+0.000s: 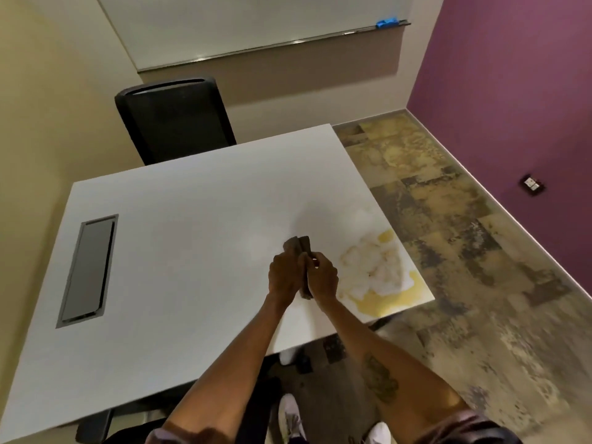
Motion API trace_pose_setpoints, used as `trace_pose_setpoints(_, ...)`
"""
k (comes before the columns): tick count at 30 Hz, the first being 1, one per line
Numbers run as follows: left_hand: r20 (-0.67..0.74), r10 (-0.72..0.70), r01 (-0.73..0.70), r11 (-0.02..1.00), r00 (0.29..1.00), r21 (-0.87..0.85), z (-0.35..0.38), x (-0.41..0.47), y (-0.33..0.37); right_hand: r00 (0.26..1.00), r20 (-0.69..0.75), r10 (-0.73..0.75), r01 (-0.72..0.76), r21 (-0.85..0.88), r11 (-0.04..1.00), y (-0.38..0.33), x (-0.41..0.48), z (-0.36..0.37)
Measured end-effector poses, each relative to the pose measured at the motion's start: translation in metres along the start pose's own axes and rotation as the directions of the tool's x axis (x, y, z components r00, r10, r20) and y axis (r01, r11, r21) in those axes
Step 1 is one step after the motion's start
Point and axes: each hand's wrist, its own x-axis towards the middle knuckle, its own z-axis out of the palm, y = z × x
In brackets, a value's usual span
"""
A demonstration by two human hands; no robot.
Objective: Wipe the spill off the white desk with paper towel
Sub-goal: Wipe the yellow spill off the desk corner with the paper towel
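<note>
A yellow spill spreads over the near right corner of the white desk. White paper towel lies crumpled on the spill, soaked yellow in places. Just left of it, above the desk, my left hand and my right hand press together around a flat brown object. Its top sticks out above my fingers. What the brown object is cannot be made out.
A dark cable tray lid is set into the desk's left side. A black office chair stands behind the desk. The whiteboard's ledge holds a blue eraser. Patterned carpet lies to the right, and my white shoes show below.
</note>
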Motion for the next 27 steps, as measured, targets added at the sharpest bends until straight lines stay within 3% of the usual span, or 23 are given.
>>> trace_pose_setpoints(4,0.012,-0.138,0.138,0.984,0.99,-0.116,0.023,-0.001,0.017,0.999,-0.017,-0.032,0.032,-0.007,0.999,0.017,0.004,-0.023)
trace_pose_setpoints(8,-0.018,-0.178,0.171,0.965,0.984,-0.2,0.045,-0.006,0.026,1.0,-0.016,-0.011,0.012,0.027,1.0,0.031,0.007,-0.039)
trace_pose_setpoints(14,0.022,-0.269,0.269,0.951,0.963,-0.151,0.066,-0.005,0.035,1.0,-0.008,-0.028,0.028,-0.003,1.0,0.048,0.012,-0.057)
trace_pose_setpoints(23,0.05,-0.168,0.172,0.981,0.984,-0.084,0.089,-0.009,0.047,0.979,-0.203,-0.031,0.017,-0.067,0.998,0.064,0.018,-0.081)
trace_pose_setpoints(27,0.068,-0.143,0.152,0.978,0.987,-0.146,0.094,-0.009,0.051,0.984,-0.169,-0.053,0.049,-0.026,0.998,0.064,0.017,-0.086)
